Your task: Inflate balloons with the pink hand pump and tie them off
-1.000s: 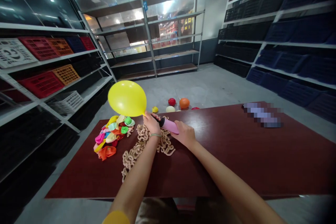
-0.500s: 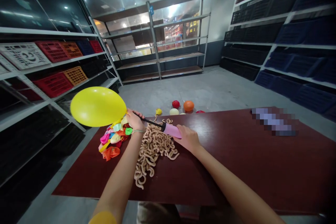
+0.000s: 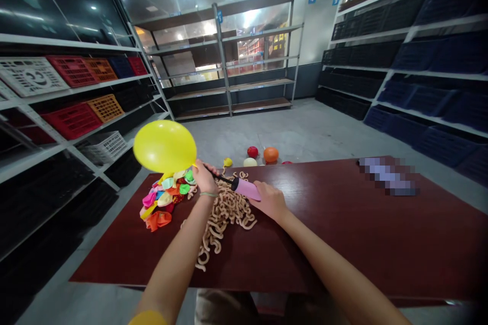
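A: ok so what did your left hand (image 3: 205, 176) have hold of?

B: The neck of a shiny yellow oval rubber balloon (image 3: 165, 146), right by the thin black end of a pink tube-shaped plastic hand pump (image 3: 247, 190). That hand was curled closed, though some of my fingertips were hidden, so I couldn't tell how hard I was pinching.

A: and the right hand (image 3: 270, 198)?

B: Wrapped round the pink barrel, fingers folded in, no gap that I could see. The pump's black rod showed between my two hands.

A: where was the balloon sitting?

B: It wasn't lol, it was up in the air to the left of my left hand, blown up fat. In my view it was just past a pile of limp, many-coloured rubber balloons (image 3: 165, 198) on the glossy, dark red-brown table (image 3: 343, 233).

A: what else was on there?

B: A heap of tan, squiggly, cord-like strands (image 3: 229, 208) beside that pile, partly behind my left forearm. Far right was a long purplish thing (image 3: 388, 176), too pixelated to make out. Past the table, a round orange balloon-looking thing (image 3: 271, 155) was on the grey floor (image 3: 297, 127) near a smaller red one (image 3: 252, 152).
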Demonstrator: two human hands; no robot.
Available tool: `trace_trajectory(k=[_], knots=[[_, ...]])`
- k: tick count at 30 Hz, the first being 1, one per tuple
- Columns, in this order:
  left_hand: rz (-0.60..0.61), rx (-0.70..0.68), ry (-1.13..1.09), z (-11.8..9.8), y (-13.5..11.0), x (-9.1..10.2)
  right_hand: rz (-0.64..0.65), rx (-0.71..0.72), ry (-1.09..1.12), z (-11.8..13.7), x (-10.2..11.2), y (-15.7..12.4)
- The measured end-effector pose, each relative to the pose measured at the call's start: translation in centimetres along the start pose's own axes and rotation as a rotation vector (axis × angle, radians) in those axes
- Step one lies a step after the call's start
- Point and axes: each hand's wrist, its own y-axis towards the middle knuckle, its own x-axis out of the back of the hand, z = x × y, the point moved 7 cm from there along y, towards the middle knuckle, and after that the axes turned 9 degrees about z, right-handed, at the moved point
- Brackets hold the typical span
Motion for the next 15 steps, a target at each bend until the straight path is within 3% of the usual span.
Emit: trace_trajectory(k=[3,5,11,15], knots=[[-0.017,-0.048,-0.024,-2.0,2.0,0.7,0.002,0.005,0.006,-0.1,-0.3,0.3],[-0.040,-0.060,-0.039,-1.9,1.8,0.4,-0.015,-0.006,0.002,-0.2,-0.3,0.5],[0.065,0.003,0.002,3.2,-3.0,-3.4,-0.071,-0.055,0.013,-0.7,0.5,0.0],[0.104,0.045,0.027,4.1,-3.3,-3.2,-0.035,-0.033,0.000,-0.4,0.6,-0.3]])
